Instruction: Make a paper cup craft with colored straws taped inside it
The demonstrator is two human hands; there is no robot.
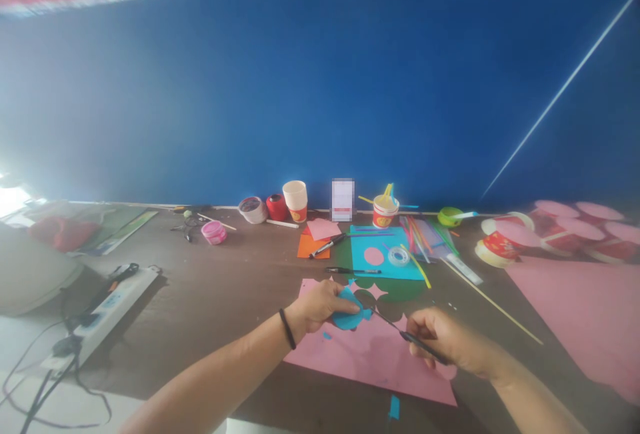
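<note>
My left hand (325, 305), with a dark band on its wrist, pinches a rounded piece of blue paper (347, 318) above a large pink sheet (380, 361). Dark-handled scissors (423, 346) are in my right hand (436, 337), their blades pointing left and reaching the right edge of the blue paper. The pink sheet has curved cut-outs along its far edge. Small blue scraps (394, 407) lie on and in front of it.
Behind my hands are a blue sheet (360, 264) with a pink circle and tape roll (399, 257), pens, and paper cups (295, 199). Pink-topped cups (500, 247) and another pink sheet (585, 314) are right. A power strip (113, 307) with cables is left.
</note>
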